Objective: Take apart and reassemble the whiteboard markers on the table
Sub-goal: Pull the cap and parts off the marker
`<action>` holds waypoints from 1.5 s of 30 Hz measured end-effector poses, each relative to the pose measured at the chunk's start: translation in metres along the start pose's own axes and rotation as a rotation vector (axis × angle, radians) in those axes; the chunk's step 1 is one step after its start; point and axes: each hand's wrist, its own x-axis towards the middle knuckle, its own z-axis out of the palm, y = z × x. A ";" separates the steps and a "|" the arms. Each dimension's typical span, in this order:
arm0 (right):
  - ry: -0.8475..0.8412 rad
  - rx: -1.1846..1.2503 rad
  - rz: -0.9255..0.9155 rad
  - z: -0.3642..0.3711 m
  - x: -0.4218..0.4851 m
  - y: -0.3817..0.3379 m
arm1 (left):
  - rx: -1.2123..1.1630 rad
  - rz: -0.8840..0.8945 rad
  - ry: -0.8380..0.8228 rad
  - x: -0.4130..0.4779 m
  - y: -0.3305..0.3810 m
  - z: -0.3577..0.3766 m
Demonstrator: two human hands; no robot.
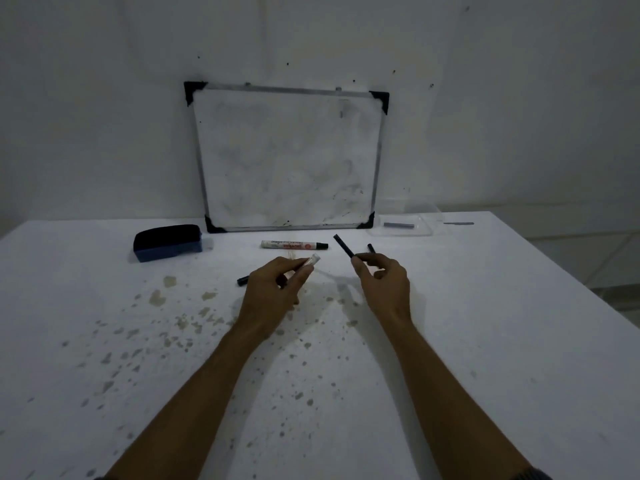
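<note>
- Left hand (277, 285) is raised just above the table (485, 341), fingers pinched around a pale marker barrel (309, 263); the barrel's clear end points toward 1 o'clock.
- Right hand (381, 284) is raised too, thumb and fingertips closed on a thin black stick (343, 245), most likely the ink core; its free end tilts toward 11 o'clock.
- The two held parts are apart, with a gap between them.
- A whole marker (294, 244), white body with red print and a black cap, lies flat at 12 o'clock from the left hand, cap end toward 3 o'clock.
- A small black piece (242, 280) lies on the table just beside the left hand, at its 9 o'clock; what it is cannot be told.
- Another short black piece (371, 248) shows just past the right hand's fingers, at 12 o'clock.
- An eraser (168, 242), dark top on blue base, sits at 10 o'clock from the hands, well apart.
- A smudged whiteboard (287, 157) leans against the wall at 12 o'clock, lower edge on the table.
- A clear tray (424, 230) at 2 o'clock holds a small dark stick (398, 224).
- The tabletop is speckled with brownish stains.
</note>
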 end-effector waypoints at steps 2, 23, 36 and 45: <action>-0.090 0.217 0.038 0.002 -0.007 -0.006 | -0.121 -0.112 -0.020 0.001 0.006 -0.002; -0.307 0.929 0.487 0.034 -0.009 -0.007 | -0.340 -0.211 -0.090 0.007 0.008 -0.016; -0.027 0.826 0.386 0.024 -0.004 0.000 | -0.246 -0.161 -0.042 0.002 0.007 -0.011; -0.079 0.666 0.305 0.019 -0.009 -0.006 | -0.172 -0.191 -0.086 0.000 0.008 -0.008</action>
